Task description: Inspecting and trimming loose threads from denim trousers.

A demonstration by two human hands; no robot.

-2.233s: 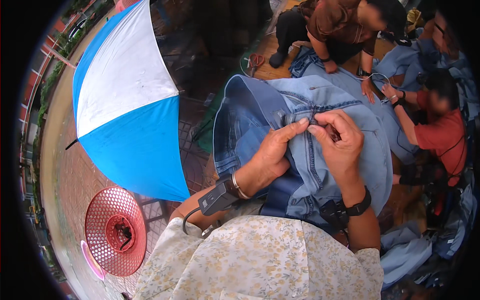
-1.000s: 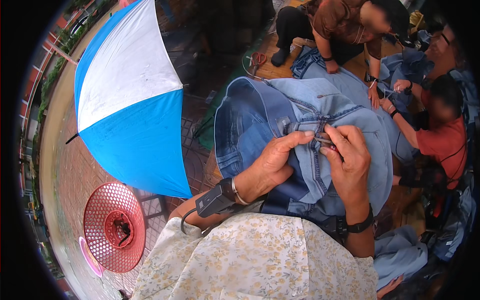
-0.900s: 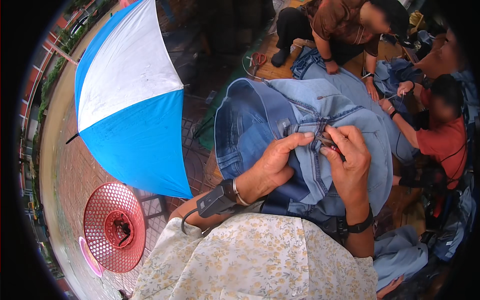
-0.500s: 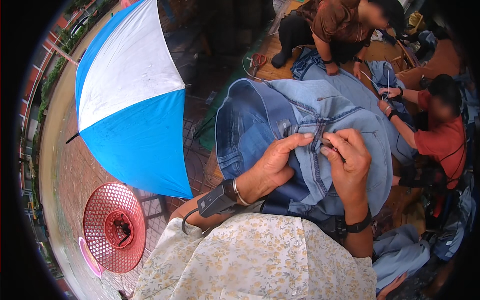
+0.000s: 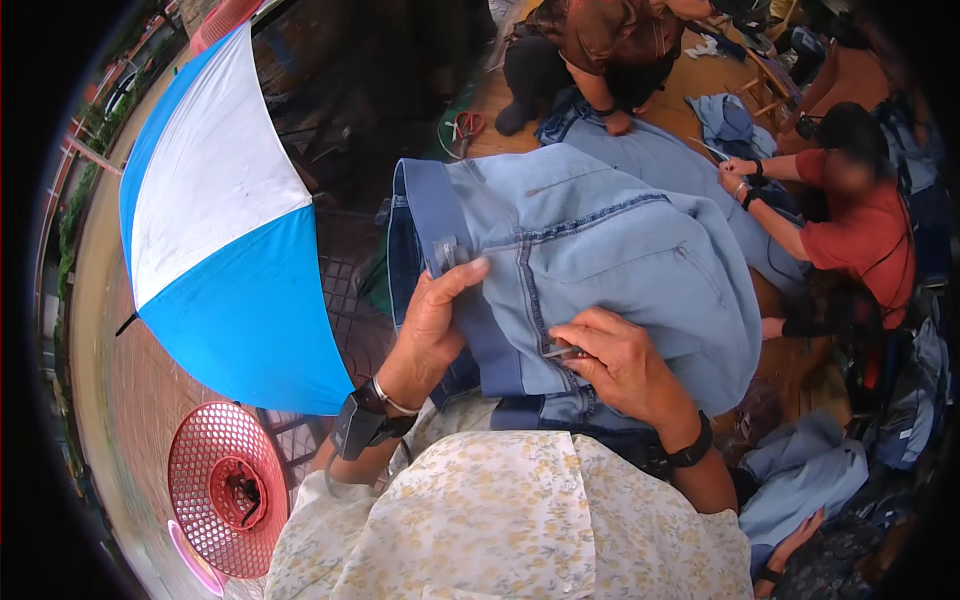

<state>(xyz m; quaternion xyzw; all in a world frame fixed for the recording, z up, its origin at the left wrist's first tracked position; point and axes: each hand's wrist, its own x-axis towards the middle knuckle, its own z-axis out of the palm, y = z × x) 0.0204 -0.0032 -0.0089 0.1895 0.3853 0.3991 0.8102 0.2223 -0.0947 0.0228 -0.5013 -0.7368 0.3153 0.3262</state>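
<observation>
A pair of light-blue jeans (image 5: 620, 235), with raw dark seams showing, lies bunched across my lap. My left hand (image 5: 435, 312) grips its darker blue waistband (image 5: 437, 200); the thumb presses on top near a small pale label (image 5: 447, 250), and the fingers are hidden behind the cloth. My right hand (image 5: 625, 365) is closed around small thread snips (image 5: 563, 351), mostly covered by the fingers. Their metal tips touch or nearly touch the dark seam (image 5: 530, 290) running down from the waistband.
A blue-and-white umbrella (image 5: 225, 230) stands open at left, above a pink perforated basket (image 5: 200, 480). Two people sit at the upper right, one in a red shirt (image 5: 860, 240) handling denim. Red-handled scissors (image 5: 468, 125) lie at the far side. More denim (image 5: 805, 480) is piled at lower right.
The jeans have been spread flatter, with the waistband opening turned away. My left hand has shifted left onto the waistband; my right hand has moved down and left along the seam.
</observation>
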